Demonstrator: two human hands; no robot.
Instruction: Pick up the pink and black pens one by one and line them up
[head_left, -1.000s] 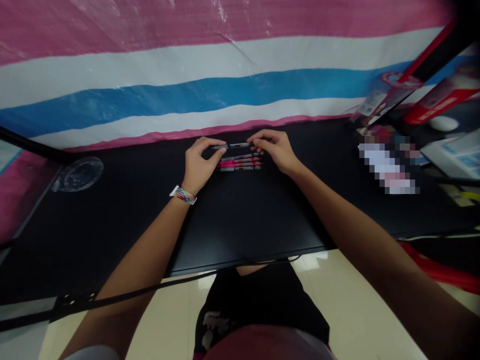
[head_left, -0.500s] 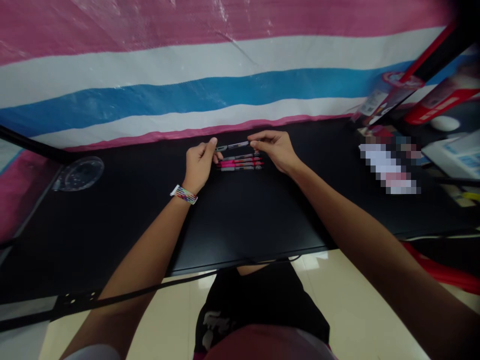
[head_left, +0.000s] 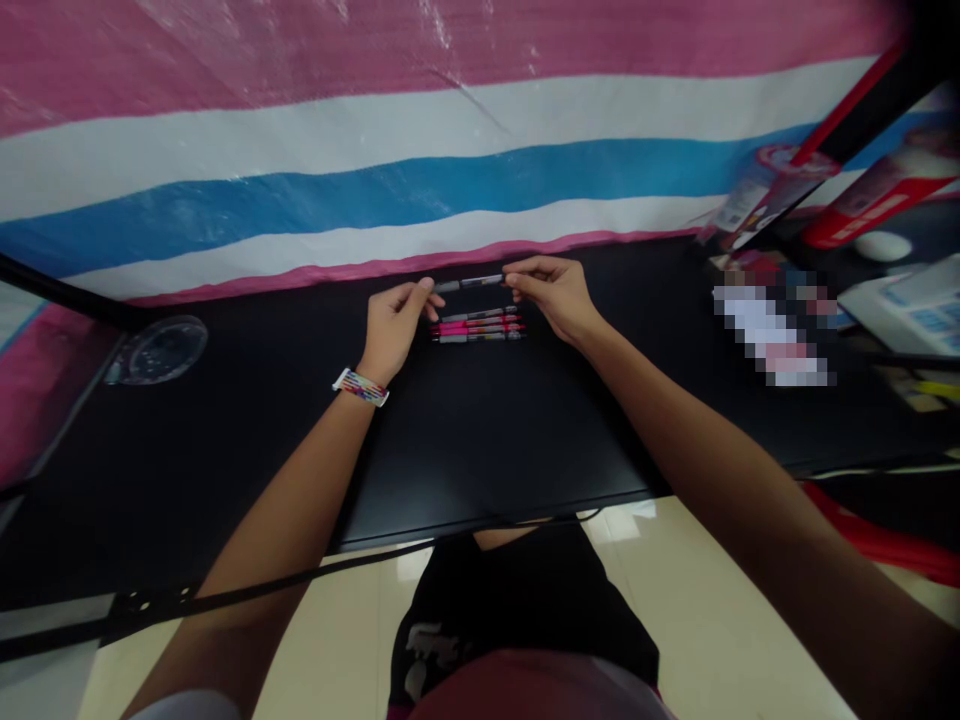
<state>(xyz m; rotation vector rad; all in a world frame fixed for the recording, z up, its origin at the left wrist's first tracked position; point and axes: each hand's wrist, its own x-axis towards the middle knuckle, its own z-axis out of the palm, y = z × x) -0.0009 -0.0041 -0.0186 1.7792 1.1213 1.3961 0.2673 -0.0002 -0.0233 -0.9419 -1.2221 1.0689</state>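
Striped sheet [head_left: 450,170] behind; clear plasticware [head_left: 166,350] at left

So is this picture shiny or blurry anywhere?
In the head view, glare streaks the striped sheet; in the head view, the red-and-white container at right looks soft and blurred; in the head view, the pens are too small and dim for fine detail.

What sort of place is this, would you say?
Probably an indoor desk nook, perhaps in a shared room: a black desk with pens in a row, a striped sheet behind it, and tiled floor below.
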